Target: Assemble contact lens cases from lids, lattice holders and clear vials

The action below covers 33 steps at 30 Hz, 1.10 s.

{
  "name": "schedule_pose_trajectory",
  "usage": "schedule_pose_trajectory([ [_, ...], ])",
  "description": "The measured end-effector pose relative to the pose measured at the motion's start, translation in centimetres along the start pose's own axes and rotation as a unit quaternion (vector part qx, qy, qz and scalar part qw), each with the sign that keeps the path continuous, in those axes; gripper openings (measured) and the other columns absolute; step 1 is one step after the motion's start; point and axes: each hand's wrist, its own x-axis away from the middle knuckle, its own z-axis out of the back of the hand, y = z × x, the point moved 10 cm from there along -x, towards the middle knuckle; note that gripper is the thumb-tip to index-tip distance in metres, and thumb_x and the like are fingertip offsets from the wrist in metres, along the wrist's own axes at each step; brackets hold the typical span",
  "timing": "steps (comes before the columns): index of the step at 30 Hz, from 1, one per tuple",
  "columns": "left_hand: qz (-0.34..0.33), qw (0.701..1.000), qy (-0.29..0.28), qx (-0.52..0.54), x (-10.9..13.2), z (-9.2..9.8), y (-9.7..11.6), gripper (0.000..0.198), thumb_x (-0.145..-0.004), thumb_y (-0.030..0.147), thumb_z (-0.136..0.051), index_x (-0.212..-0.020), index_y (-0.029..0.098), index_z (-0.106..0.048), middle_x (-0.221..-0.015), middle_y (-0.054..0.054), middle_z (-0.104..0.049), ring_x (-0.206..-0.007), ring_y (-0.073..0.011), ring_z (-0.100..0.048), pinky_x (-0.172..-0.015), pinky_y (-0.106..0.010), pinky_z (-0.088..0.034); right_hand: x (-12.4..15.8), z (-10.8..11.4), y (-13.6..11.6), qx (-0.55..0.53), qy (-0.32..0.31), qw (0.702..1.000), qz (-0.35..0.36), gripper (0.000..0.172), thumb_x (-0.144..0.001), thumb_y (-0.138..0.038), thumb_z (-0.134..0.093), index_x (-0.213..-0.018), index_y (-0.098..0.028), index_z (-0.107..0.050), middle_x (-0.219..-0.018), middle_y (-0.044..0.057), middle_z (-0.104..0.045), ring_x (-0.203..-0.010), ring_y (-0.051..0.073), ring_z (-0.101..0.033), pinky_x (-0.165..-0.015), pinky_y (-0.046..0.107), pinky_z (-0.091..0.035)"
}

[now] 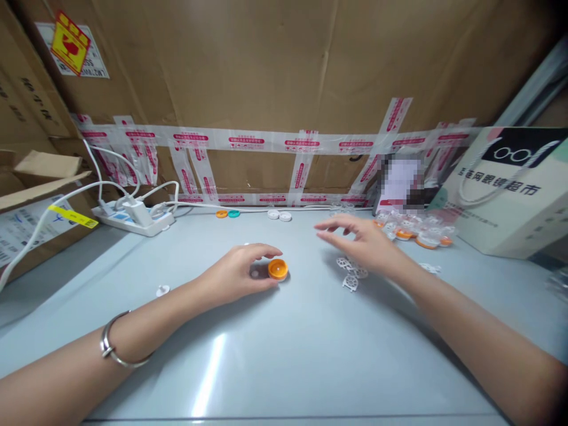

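My left hand (242, 269) is curved around a small round orange cup (278, 269) on the table, its thumb at the near side and its fingers at the far side. The cup's open top faces up, with a tiny light spot at its centre and a pale base below. My right hand (361, 239) is raised to the right, thumb and fingertips apart, with nothing visible between them. Below it lie several flat white spoked plastic pieces (350, 283), partly hidden by the hand. A small white disc with a peg (163, 290) lies beyond my left forearm.
Orange (221, 214) and teal rings (233, 214) and two white rings (285, 217) lie along the back. Several clear-and-orange parts (406, 234) are piled before a paper bag (501, 195). A power strip (151, 223) with cables stands left. Taped cardboard (266, 65) walls the back.
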Motion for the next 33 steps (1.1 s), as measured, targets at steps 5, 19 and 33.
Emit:
schedule_pose_trajectory([
  [5,-0.017,1.0,-0.002,-0.013,0.2,0.1,0.1,0.037,-0.076,0.026,-0.061,-0.112,0.023,-0.055,-0.114,-0.005,-0.059,-0.101,-0.0197,-0.056,-0.088,-0.033,-0.043,-0.2,6.6,4.1,0.061,0.094,0.985,-0.129,0.029,-0.075,-0.048,-0.057,-0.089,-0.025,-0.067,-0.089,0.004,-0.067,-0.066,0.016,-0.056,-0.059,0.031,-0.044],
  [19,-0.018,0.999,-0.008,0.05,0.0,-1.4,-0.1,0.027,-0.084,0.021,-0.051,-0.111,0.02,-0.055,-0.112,-0.006,-0.06,-0.094,-0.0162,-0.057,-0.082,-0.029,-0.047,0.7,12.5,11.7,0.123,0.101,0.969,-0.191,0.036,-0.071,-0.053,-0.06,-0.081,-0.02,-0.071,-0.09,0.014,-0.069,-0.079,0.027,-0.062,-0.063,0.036,-0.043],
  [33,-0.021,0.999,-0.021,0.037,-0.1,-1.3,0.2,0.029,-0.082,0.023,-0.054,-0.111,0.019,-0.056,-0.106,-0.006,-0.06,-0.083,-0.0142,-0.057,-0.076,-0.028,-0.048,-0.4,4.4,7.0,0.063,-0.017,0.992,-0.105,0.029,-0.074,-0.048,-0.057,-0.081,-0.022,-0.067,-0.084,0.004,-0.068,-0.073,0.02,-0.061,-0.064,0.033,-0.045],
])
